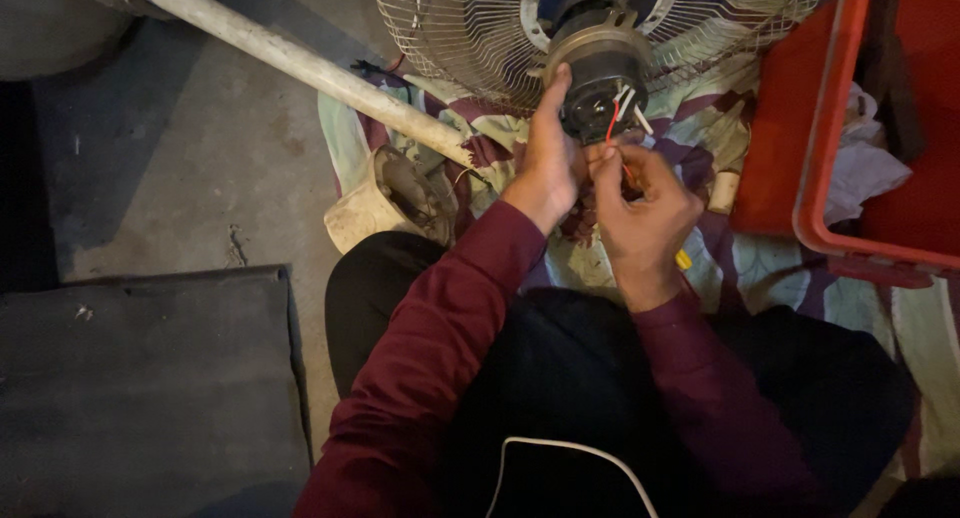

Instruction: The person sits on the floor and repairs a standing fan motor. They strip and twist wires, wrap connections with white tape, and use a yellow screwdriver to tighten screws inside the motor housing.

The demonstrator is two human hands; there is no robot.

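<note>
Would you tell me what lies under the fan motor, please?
A patterned cloth spread on the concrete floor lies under the motor. Both hands and the wire grille cover the patch directly beneath it.

A red plastic crate (800, 128) sits on the right with a white rag (858, 168) inside. A long white pipe (300, 66) lies slanted across the grey floor (170, 158). A dirty white cup (385, 198) rests on a patterned cloth (770, 278). A dark mat (140, 378) lies on the left.
</note>
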